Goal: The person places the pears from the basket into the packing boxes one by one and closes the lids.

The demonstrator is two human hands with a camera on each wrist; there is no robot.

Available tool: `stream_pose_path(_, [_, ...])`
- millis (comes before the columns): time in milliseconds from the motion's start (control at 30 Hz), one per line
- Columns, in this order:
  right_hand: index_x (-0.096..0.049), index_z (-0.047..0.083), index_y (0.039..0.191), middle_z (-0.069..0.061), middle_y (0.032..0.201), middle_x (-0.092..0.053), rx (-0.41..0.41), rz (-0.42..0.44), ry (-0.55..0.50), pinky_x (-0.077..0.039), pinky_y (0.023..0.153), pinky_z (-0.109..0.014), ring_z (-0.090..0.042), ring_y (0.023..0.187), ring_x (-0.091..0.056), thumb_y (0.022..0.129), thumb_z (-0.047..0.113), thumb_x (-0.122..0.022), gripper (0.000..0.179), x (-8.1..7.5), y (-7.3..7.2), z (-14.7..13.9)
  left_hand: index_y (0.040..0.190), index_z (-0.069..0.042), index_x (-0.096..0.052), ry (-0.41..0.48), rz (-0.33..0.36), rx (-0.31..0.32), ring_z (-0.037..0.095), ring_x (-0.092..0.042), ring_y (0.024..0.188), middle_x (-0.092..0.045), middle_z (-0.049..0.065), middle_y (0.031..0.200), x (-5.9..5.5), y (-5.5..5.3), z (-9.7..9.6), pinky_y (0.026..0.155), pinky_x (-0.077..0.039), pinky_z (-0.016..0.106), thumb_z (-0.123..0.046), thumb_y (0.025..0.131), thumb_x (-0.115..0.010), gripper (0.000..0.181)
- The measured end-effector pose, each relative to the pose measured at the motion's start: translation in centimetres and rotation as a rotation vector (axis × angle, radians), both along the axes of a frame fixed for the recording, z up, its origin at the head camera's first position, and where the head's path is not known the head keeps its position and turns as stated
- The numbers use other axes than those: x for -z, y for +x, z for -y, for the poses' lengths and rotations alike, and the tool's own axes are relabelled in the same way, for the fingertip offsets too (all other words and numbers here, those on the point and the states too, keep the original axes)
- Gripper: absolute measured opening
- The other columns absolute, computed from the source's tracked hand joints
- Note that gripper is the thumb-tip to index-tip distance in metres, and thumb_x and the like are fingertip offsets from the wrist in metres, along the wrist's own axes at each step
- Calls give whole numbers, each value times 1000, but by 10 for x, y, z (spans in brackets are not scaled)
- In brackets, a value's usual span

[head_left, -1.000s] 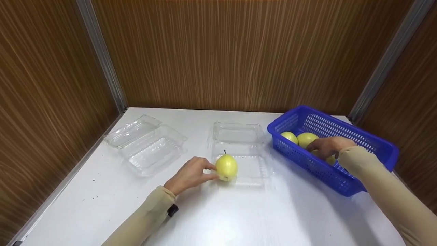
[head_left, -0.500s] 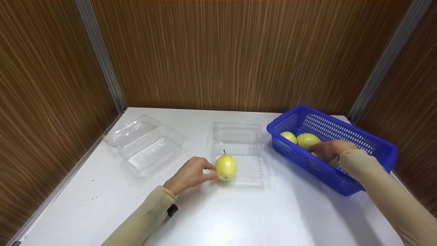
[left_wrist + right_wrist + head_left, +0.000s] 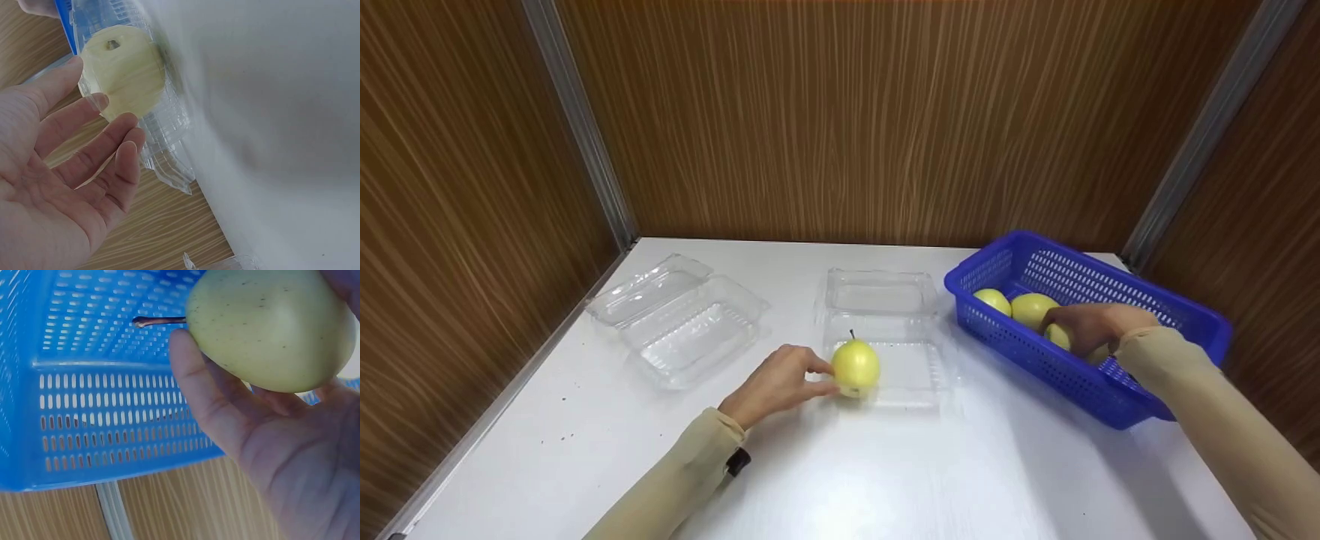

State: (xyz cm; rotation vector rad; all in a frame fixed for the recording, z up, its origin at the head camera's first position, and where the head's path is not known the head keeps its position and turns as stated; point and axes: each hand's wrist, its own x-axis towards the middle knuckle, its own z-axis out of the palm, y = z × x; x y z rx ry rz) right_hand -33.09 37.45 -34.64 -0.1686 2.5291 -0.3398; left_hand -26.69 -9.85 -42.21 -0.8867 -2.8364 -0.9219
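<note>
In the head view, a yellow-green pear [image 3: 855, 367] with an upright stem sits in the left part of a clear plastic clamshell box [image 3: 907, 367]. My left hand [image 3: 780, 384] is beside it, thumb and index fingertips right at the box's left wall, the other fingers loosely bent in the left wrist view. My right hand [image 3: 1099, 326] reaches into the blue basket [image 3: 1117, 409]. There it grips another pear [image 3: 270, 332], its fingers curled around the fruit and the stem pointing away from the palm in the right wrist view.
Two more pears, a left one [image 3: 992, 301] and a right one [image 3: 1033, 309], lie at the basket's left end. A second open clear box [image 3: 697, 337] lies at the left. A wood-grain back wall [image 3: 840, 127] and side walls enclose the white table [image 3: 885, 480].
My right hand has shifted slightly right in the basket, and more of the pear in it shows. The left hand and the pear in the box have stayed in place.
</note>
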Motion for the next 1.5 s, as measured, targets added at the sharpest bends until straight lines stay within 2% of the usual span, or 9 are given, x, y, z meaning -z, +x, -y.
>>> stream_pose_path(200, [-41, 16, 143, -20, 124, -53, -42, -140, 5, -55, 73, -46, -37, 104, -55, 80, 28, -78, 75, -18, 0, -4, 103, -10, -78, -7, 19, -11, 23, -67, 89, -76, 5, 100, 0, 1, 1, 74, -47, 30, -29, 85, -74, 26])
stream_pose_path(333, [-45, 9, 135, -19, 111, -58, -103, -326, -9, -52, 66, -39, -31, 92, -58, 75, 22, -81, 72, -24, -2, -4, 102, -11, -78, -4, 24, -19, 20, -65, 85, -76, 5, 100, 0, 1, 2, 71, -45, 27, -30, 84, -75, 26])
stream_pose_path(467, [-49, 10, 134, -21, 112, -54, -143, -482, -22, -49, 67, -39, -33, 93, -55, 70, 16, -81, 72, -27, -1, -3, 102, -11, -78, -1, 26, -24, 16, -63, 82, -76, 6, 100, 0, 0, 3, 70, -45, 28, -31, 84, -75, 26])
stream_pose_path(633, [-49, 16, 137, -26, 126, -39, -94, -511, -104, -48, 74, -48, -41, 104, -45, 74, 10, -76, 69, -28, 1, -1, 102, -11, -78, -1, 37, -30, 18, -65, 85, -76, 6, 101, 0, -1, 4, 73, -47, 30, -30, 84, -75, 26])
stream_pose_path(767, [-50, 18, 134, -25, 126, -39, -94, -538, -160, -46, 75, -48, -41, 106, -43, 74, 9, -77, 66, -28, 2, 2, 101, -11, -78, -2, 43, -32, 22, -68, 90, -76, 5, 100, 1, -1, 4, 77, -49, 33, -30, 84, -75, 26])
stream_pose_path(1000, [-54, 17, 130, -15, 117, -49, -92, -570, -238, -49, 75, -35, -33, 102, -51, 86, 44, -73, 56, -27, 3, 18, 101, -11, -78, 6, 21, -16, 23, -69, 90, -76, 6, 99, 3, -2, 4, 77, -50, 33, -30, 84, -76, 26])
stream_pose_path(1133, [-53, 15, 127, -14, 115, -53, -70, -623, -292, -46, 71, -31, -31, 98, -53, 87, 35, -72, 49, -28, 4, 33, 102, -11, -78, 0, 17, -9, 24, -68, 90, -76, 8, 101, 2, -3, 5, 75, -48, 31, -29, 85, -75, 26])
stream_pose_path(1267, [-55, 19, 127, -15, 125, -49, -77, -656, -306, -48, 76, -40, -33, 104, -52, 85, 26, -73, 47, -29, 6, 49, 102, -11, -78, -9, 10, -6, 22, -66, 86, -76, 7, 102, 2, -5, 6, 72, -46, 29, -29, 85, -75, 25])
stream_pose_path(1500, [-58, 19, 127, -15, 124, -51, -188, -752, -341, -50, 82, -49, -33, 105, -53, 78, 21, -78, 53, -21, 6, 76, 103, -11, -78, -10, 26, -25, 21, -67, 89, -76, 6, 102, 1, -4, 6, 75, -49, 31, -29, 85, -75, 26])
